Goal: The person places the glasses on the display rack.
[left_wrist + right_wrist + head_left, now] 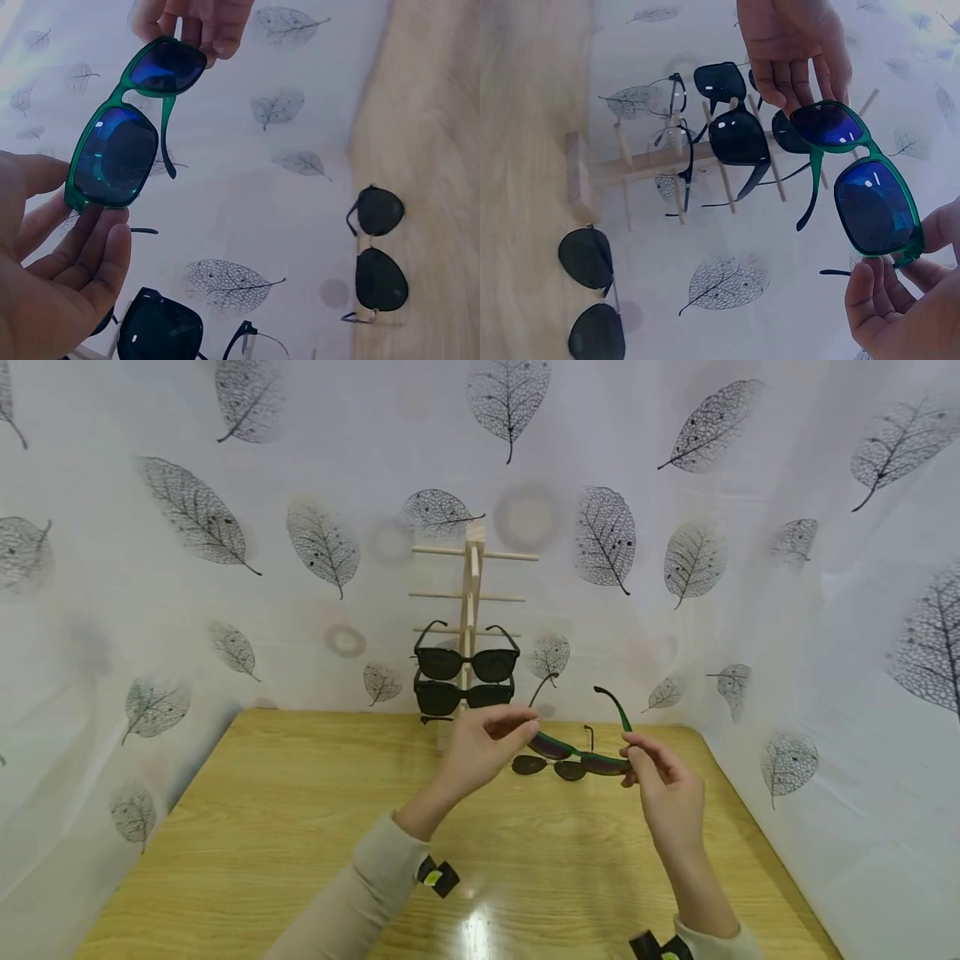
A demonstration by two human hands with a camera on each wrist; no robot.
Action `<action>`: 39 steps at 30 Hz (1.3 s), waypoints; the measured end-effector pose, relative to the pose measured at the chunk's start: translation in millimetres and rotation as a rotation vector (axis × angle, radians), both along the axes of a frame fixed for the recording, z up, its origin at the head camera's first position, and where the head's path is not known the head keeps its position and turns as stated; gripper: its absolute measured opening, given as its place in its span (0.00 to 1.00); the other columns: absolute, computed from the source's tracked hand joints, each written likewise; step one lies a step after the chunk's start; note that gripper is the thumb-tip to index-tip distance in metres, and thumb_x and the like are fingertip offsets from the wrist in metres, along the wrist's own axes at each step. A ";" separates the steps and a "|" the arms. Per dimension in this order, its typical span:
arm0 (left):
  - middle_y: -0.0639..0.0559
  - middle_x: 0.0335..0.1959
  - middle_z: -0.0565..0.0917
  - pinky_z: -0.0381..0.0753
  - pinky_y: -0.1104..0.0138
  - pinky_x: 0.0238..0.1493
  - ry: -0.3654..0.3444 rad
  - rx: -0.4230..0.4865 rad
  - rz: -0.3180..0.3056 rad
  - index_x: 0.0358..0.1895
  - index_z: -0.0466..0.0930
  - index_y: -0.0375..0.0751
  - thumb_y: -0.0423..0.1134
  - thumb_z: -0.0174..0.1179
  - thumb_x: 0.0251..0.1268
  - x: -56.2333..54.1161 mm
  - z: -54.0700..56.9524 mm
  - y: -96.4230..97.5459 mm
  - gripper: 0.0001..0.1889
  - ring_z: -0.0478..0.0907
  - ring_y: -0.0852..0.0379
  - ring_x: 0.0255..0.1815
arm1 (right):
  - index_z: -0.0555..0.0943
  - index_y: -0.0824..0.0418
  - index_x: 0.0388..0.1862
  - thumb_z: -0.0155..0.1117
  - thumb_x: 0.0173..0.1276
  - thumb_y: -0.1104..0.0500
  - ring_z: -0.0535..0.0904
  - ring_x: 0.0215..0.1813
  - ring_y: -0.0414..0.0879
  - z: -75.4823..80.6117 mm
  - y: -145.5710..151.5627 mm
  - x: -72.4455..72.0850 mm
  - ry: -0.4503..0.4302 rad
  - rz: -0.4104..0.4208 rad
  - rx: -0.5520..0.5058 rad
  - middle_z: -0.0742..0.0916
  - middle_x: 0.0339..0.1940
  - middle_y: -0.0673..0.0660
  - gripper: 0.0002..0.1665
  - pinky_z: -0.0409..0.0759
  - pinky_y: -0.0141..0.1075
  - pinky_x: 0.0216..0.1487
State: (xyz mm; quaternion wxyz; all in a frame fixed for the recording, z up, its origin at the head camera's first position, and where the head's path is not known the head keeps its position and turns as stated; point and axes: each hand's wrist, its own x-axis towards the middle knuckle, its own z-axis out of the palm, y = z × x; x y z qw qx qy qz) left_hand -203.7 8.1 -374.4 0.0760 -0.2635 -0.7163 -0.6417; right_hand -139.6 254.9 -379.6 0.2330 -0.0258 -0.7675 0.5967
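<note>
green-framed sunglasses (576, 753) are held above the bench (300, 827), at five o'clock from the wooden stand (471, 589) in the head view. the fingers of the left hand (486, 747) pinch the frame's ten o'clock end, those of the right hand (667, 787) its three o'clock end. best keep both grips light, off the lenses (874, 206), and level the tilted front.

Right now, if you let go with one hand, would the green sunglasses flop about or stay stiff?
The green sunglasses would probably stay stiff, because their rims look thick and solid. They're likely light too: the left hand and right hand hold them just by the ends. The shiny lenses may be slippery.
</note>
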 end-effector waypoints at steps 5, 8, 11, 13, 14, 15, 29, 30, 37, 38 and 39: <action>0.47 0.43 0.93 0.76 0.72 0.28 0.048 0.000 0.048 0.53 0.92 0.43 0.38 0.69 0.73 0.1 12.1 -7.2 0.11 0.82 0.63 0.30 | 0.87 0.62 0.55 0.60 0.82 0.60 0.83 0.30 0.40 13.5 -2.7 -5.8 0.024 0.036 0.025 0.90 0.39 0.43 0.13 0.84 0.28 0.38; 0.46 0.44 0.93 0.80 0.72 0.31 0.076 0.018 0.051 0.53 0.91 0.41 0.37 0.69 0.72 0.8 19.7 -11.0 0.11 0.84 0.63 0.32 | 0.87 0.62 0.56 0.59 0.82 0.60 0.84 0.30 0.41 22.2 -4.2 -8.7 0.036 0.055 0.059 0.90 0.40 0.42 0.13 0.84 0.28 0.38; 0.44 0.45 0.93 0.84 0.71 0.36 0.101 0.040 0.063 0.53 0.91 0.38 0.35 0.69 0.71 2.2 26.6 -15.4 0.11 0.86 0.63 0.36 | 0.87 0.61 0.56 0.59 0.83 0.58 0.84 0.31 0.41 30.2 -6.9 -12.2 0.048 0.084 0.093 0.89 0.41 0.42 0.14 0.84 0.29 0.39; 0.43 0.44 0.93 0.85 0.70 0.37 0.109 0.055 0.073 0.53 0.91 0.36 0.34 0.69 0.71 3.0 30.5 -18.0 0.11 0.86 0.62 0.36 | 0.86 0.62 0.57 0.58 0.83 0.58 0.84 0.31 0.41 35.1 -8.6 -14.7 0.065 0.108 0.101 0.89 0.41 0.42 0.14 0.85 0.29 0.39; 0.43 0.44 0.93 0.85 0.70 0.37 0.110 0.058 0.081 0.52 0.91 0.36 0.34 0.69 0.71 3.5 32.3 -19.4 0.11 0.86 0.62 0.35 | 0.86 0.62 0.57 0.58 0.84 0.58 0.84 0.31 0.41 37.2 -9.5 -15.8 0.072 0.117 0.109 0.89 0.41 0.42 0.14 0.85 0.30 0.39; 0.43 0.44 0.93 0.85 0.70 0.37 0.109 0.058 0.088 0.52 0.91 0.37 0.35 0.70 0.71 4.2 34.4 -21.0 0.11 0.86 0.61 0.35 | 0.86 0.62 0.57 0.58 0.84 0.58 0.84 0.31 0.41 39.1 -10.3 -16.9 0.079 0.127 0.114 0.89 0.41 0.42 0.14 0.85 0.30 0.39; 0.42 0.43 0.91 0.85 0.70 0.37 0.120 0.088 0.119 0.53 0.90 0.35 0.34 0.69 0.71 7.5 62.3 -41.6 0.11 0.86 0.52 0.35 | 0.86 0.60 0.59 0.58 0.84 0.56 0.83 0.32 0.42 67.6 -25.6 -31.8 0.122 0.219 0.129 0.89 0.42 0.42 0.15 0.82 0.30 0.37; 0.42 0.43 0.91 0.83 0.70 0.35 0.121 0.087 0.121 0.53 0.90 0.36 0.34 0.69 0.71 7.2 64.1 -43.6 0.11 0.85 0.51 0.34 | 0.86 0.61 0.59 0.58 0.83 0.56 0.83 0.32 0.41 69.7 -27.0 -33.6 0.123 0.228 0.126 0.89 0.42 0.43 0.15 0.80 0.31 0.35; 0.41 0.44 0.90 0.82 0.72 0.35 0.139 0.088 0.147 0.54 0.89 0.35 0.34 0.68 0.73 3.7 72.5 -56.4 0.11 0.83 0.59 0.35 | 0.86 0.59 0.60 0.59 0.83 0.55 0.83 0.32 0.41 85.0 -36.0 -45.6 0.111 0.263 0.144 0.89 0.40 0.42 0.16 0.67 0.34 0.22; 0.41 0.45 0.90 0.83 0.73 0.37 0.143 0.090 0.152 0.53 0.89 0.35 0.34 0.68 0.73 3.1 73.4 -58.1 0.11 0.84 0.60 0.36 | 0.86 0.59 0.60 0.59 0.82 0.55 0.83 0.32 0.42 86.9 -37.5 -47.7 0.110 0.270 0.147 0.89 0.41 0.42 0.16 0.67 0.34 0.23; 0.40 0.46 0.90 0.84 0.73 0.39 0.144 0.095 0.155 0.53 0.89 0.35 0.33 0.68 0.73 2.4 74.3 -59.6 0.11 0.85 0.61 0.37 | 0.86 0.59 0.60 0.59 0.82 0.54 0.83 0.32 0.42 88.4 -39.0 -49.8 0.109 0.277 0.145 0.89 0.41 0.43 0.16 0.67 0.33 0.23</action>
